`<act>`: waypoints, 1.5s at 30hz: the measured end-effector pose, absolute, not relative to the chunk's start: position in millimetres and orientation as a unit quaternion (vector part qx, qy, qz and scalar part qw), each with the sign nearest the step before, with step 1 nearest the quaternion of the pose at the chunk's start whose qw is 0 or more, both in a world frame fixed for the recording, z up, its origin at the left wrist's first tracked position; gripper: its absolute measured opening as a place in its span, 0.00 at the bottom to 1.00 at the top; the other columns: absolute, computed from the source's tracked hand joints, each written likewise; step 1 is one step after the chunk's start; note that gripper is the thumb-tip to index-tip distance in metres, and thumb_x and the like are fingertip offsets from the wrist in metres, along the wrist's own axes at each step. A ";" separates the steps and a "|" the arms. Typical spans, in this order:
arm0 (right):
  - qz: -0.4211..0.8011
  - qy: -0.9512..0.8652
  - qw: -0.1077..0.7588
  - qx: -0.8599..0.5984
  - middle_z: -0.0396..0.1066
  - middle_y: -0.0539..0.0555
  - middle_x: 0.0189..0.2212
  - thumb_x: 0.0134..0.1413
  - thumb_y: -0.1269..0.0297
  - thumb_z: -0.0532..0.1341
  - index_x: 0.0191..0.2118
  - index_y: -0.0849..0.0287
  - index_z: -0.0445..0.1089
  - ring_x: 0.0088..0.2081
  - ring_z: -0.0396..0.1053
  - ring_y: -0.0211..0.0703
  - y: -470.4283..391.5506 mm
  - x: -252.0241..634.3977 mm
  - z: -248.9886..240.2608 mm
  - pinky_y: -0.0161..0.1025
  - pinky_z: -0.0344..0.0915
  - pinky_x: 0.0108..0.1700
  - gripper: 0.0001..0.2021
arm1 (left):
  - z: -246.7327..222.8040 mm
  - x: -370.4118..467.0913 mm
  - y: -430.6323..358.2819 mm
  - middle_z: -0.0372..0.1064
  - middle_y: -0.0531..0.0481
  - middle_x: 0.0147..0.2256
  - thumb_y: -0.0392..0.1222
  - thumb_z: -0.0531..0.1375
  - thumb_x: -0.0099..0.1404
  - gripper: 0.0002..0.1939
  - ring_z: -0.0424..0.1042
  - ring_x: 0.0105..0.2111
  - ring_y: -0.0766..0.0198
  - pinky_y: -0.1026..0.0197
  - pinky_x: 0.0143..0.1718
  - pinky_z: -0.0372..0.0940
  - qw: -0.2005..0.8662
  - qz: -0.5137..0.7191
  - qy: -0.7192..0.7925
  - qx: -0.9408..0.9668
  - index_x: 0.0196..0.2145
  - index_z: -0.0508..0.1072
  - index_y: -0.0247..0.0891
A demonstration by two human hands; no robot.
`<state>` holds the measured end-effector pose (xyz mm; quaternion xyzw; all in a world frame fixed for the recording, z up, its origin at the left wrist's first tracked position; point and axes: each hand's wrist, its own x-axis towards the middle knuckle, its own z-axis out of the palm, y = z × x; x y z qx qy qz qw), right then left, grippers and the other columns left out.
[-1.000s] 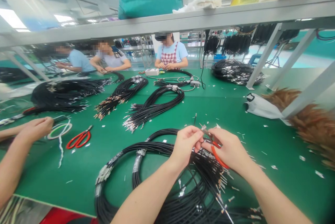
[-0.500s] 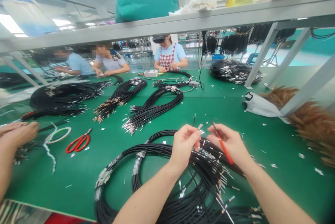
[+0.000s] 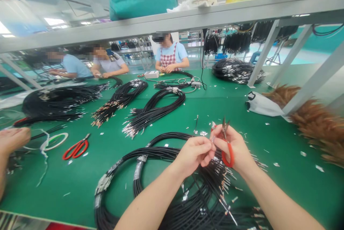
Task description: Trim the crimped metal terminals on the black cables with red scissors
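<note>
My right hand (image 3: 235,148) grips small red-handled scissors (image 3: 225,140), their blades pointing up and slightly apart. My left hand (image 3: 194,153) pinches the end of a thin black cable between thumb and forefinger, right beside the scissors. Both hands hover over a large coiled bundle of black cables (image 3: 172,183) with metal terminals, lying on the green table (image 3: 113,140) in front of me.
Other cable bundles (image 3: 153,110) lie farther back. Red scissors (image 3: 75,148) and a tape ring (image 3: 55,140) lie at left, near a co-worker's hand (image 3: 12,140). A white bag (image 3: 262,105) and brown fibres (image 3: 317,124) sit right. Three people work across the table under a metal shelf (image 3: 188,20).
My hands came together and rose slightly; the scissors turned blades-up from lying slanted. The co-worker's hand at left drew back toward the table edge.
</note>
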<state>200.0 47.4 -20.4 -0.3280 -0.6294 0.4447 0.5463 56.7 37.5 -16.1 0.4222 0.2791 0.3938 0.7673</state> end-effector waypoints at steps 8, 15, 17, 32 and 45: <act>0.280 -0.665 0.571 -0.392 0.65 0.55 0.30 0.49 0.66 0.59 0.34 0.64 0.61 0.31 0.64 0.34 44.3 196.4 -15.4 0.33 0.64 0.36 0.08 | -19.9 63.7 37.0 0.62 0.54 0.20 0.37 0.61 0.49 0.09 0.63 0.21 0.77 0.74 0.26 0.59 0.654 0.510 0.356 0.429 0.23 0.63 0.31; 0.216 -0.692 0.559 -0.404 0.64 0.52 0.30 0.51 0.68 0.58 0.33 0.62 0.62 0.32 0.63 0.31 35.0 191.2 -19.2 0.31 0.62 0.37 0.04 | -20.1 64.2 37.3 0.64 0.54 0.22 0.39 0.66 0.45 0.12 0.63 0.24 0.79 0.75 0.30 0.58 0.610 0.525 0.402 0.437 0.22 0.66 0.30; 0.245 -0.679 0.567 -0.397 0.63 0.52 0.28 0.51 0.68 0.58 0.31 0.63 0.61 0.30 0.62 0.31 37.0 191.5 -17.2 0.29 0.62 0.34 0.05 | -18.7 64.3 34.3 0.65 0.54 0.22 0.39 0.65 0.46 0.10 0.63 0.23 0.78 0.75 0.29 0.59 0.616 0.524 0.396 0.436 0.22 0.67 0.30; 0.493 -0.611 0.512 -0.349 0.64 0.51 0.30 0.41 0.75 0.63 0.36 0.65 0.61 0.31 0.63 0.30 39.2 176.1 -28.3 0.27 0.62 0.37 0.14 | -7.7 52.5 35.0 0.62 0.55 0.31 0.39 0.61 0.52 0.07 0.63 0.31 0.80 0.77 0.31 0.61 0.520 0.592 0.383 0.483 0.28 0.67 0.36; 0.429 -0.623 0.533 -0.378 0.62 0.52 0.27 0.42 0.66 0.64 0.33 0.65 0.58 0.30 0.63 0.33 48.2 179.9 -36.8 0.32 0.63 0.34 0.15 | -8.5 49.8 39.7 0.69 0.52 0.29 0.46 0.56 0.56 0.11 0.63 0.25 0.79 0.75 0.27 0.58 0.541 0.572 0.392 0.476 0.27 0.65 0.34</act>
